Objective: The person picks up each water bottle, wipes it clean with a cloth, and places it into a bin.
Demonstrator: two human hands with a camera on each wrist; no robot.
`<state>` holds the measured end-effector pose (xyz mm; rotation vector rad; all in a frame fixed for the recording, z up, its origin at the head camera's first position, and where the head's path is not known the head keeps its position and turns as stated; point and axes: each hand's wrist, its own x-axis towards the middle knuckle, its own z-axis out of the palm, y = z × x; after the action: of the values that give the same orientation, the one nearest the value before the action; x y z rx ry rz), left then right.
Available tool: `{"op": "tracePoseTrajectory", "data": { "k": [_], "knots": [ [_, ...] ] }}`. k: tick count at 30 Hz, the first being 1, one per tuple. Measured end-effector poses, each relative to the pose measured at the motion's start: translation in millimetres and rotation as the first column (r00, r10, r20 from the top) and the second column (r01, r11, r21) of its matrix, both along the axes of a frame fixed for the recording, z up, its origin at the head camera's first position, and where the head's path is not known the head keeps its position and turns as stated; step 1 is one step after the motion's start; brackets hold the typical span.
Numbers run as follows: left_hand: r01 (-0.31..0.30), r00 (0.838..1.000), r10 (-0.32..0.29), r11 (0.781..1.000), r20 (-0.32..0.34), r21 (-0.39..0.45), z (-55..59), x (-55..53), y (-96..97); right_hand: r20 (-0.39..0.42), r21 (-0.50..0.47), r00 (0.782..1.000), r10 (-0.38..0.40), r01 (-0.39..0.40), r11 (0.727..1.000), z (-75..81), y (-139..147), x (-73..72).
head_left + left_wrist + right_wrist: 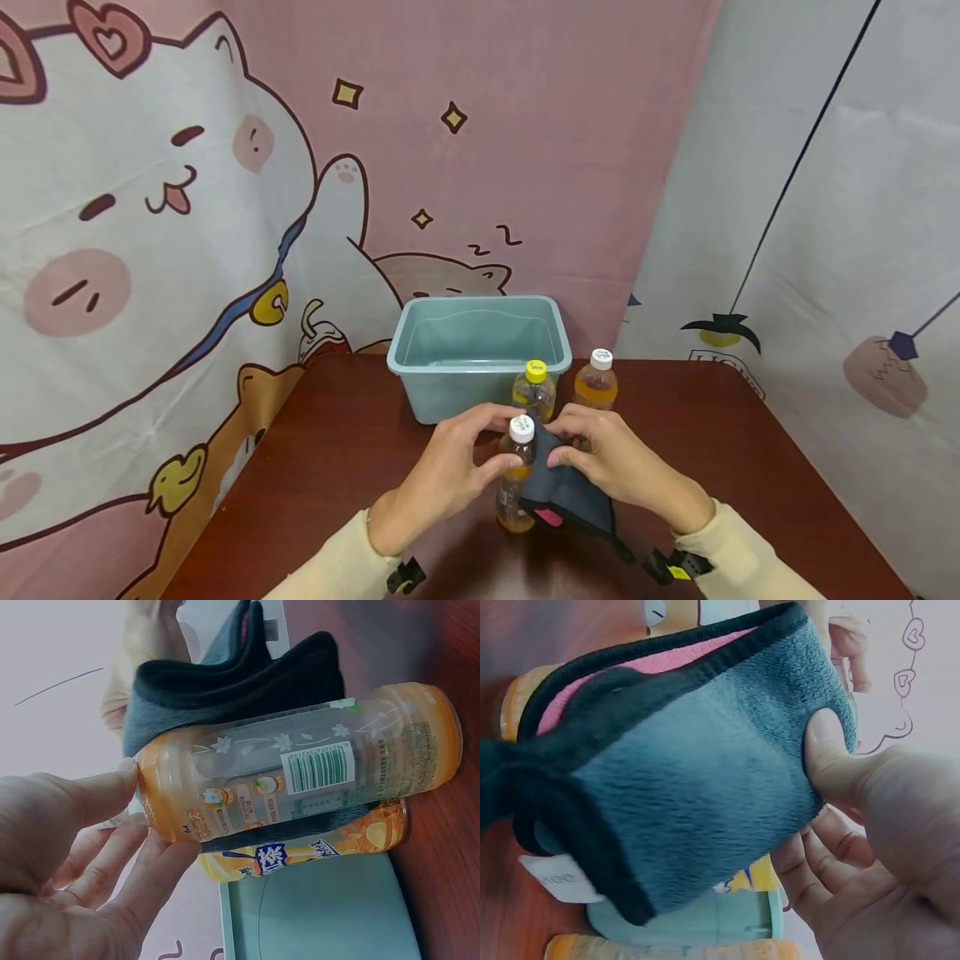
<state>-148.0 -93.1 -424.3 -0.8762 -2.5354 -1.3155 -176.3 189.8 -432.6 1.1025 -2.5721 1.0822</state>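
Note:
My left hand (pixel 450 467) grips a clear plastic drink bottle (pixel 513 504) near its white cap, thumb on one side and fingers on the other. In the left wrist view the bottle's orange-trimmed label, with white flowers and a barcode, shows. Between thumb and fingers my right hand (pixel 618 458) pinches a folded cleaning cloth (pixel 577 500), dark grey outside, pink inside, with black edging. A small white tag (pixel 561 879) hangs from it in the right wrist view. The cloth lies against the bottle's side and hides part of it.
Just beyond the hands stands a yellow-capped bottle (pixel 536 393). A second white-capped bottle (pixel 597 390), holding orange liquid, is to its right. A light blue plastic bin (pixel 442 392) stands behind them on the dark red-brown table (pixel 330 467). A patterned curtain (pixel 570 167) hangs at the back.

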Motion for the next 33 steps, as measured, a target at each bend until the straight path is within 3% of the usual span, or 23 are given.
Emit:
{"op": "tracePoseTrajectory", "data": {
  "k": [7,13,19,26,33],
  "knots": [
    [0.001,0.999,-0.001,1.000,-0.050,0.000,-3.5,-0.3,-0.5,0.039,0.077,0.999,0.035,-0.038,0.996,-20.7,4.1,-4.6],
    [-0.005,0.999,0.004,1.000,-0.050,-0.007,-4.2,-0.9,-0.5,0.099,0.160,0.993,0.071,-0.086,0.983,-44.5,1.7,-9.7],
    [0.001,0.998,-0.001,1.000,-0.059,-0.003,-5.1,-0.5,-0.2,0.101,0.211,0.989,0.109,-0.128,0.969,-64.3,-0.8,-10.9],
    [-0.001,0.999,0.000,1.000,-0.035,-0.003,-4.3,-0.4,-0.5,0.112,0.227,0.987,0.114,-0.138,0.964,-69.9,-3.4,-11.3],
    [0.003,1.000,-0.003,1.000,-0.028,0.002,-2.5,0.1,0.4,0.150,0.179,0.985,0.083,-0.110,0.978,-71.5,-0.4,-9.8]
  ]
}}
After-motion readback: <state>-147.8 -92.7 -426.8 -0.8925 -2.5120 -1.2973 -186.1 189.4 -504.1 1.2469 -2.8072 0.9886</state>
